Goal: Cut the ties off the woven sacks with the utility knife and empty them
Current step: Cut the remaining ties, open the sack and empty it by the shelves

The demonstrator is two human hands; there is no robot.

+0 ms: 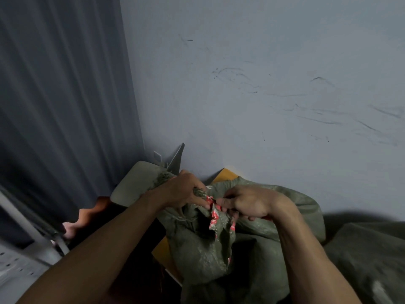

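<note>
A grey-green woven sack [203,249] stands in front of me at the bottom centre, its neck bunched up. My left hand [186,189] is closed on the frayed top of the neck. My right hand [249,202] grips the neck from the right, pinching at a red-and-white tie [215,218] that hangs down the sack's front. A thin red edge shows under my right palm; I cannot tell if it is the knife. No blade is visible.
A second woven sack [361,255] lies at the lower right. A yellow board [225,174] leans behind the sacks against the scuffed pale wall. A grey stool seat [133,183] stands at the left, next to a dark curtain [61,95].
</note>
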